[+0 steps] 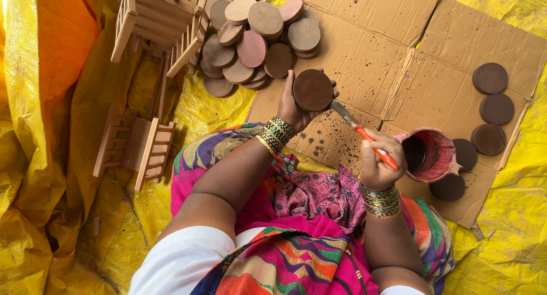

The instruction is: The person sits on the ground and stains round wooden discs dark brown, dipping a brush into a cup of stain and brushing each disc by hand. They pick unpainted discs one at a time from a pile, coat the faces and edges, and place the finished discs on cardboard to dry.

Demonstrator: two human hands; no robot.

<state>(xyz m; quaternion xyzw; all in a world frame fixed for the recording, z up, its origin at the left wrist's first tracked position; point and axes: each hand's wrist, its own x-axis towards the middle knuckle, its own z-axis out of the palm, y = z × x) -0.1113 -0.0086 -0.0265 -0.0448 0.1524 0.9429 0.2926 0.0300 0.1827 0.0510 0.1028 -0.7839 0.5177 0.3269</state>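
Over the cardboard sheet (pixel 370 56), a brown wooden disc (pixel 312 90) is being gripped flat by the left hand (pixel 293 107) so the paintbrush (pixel 364 134), pinched in the right hand (pixel 380 167), can reach its edge.

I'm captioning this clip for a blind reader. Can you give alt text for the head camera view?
Seen from above, a person's left hand holds up a round brown disc while the right hand strokes it with an orange-handled brush. A pink paint pot, painted discs on cardboard and a pile of unpainted discs lie nearby.
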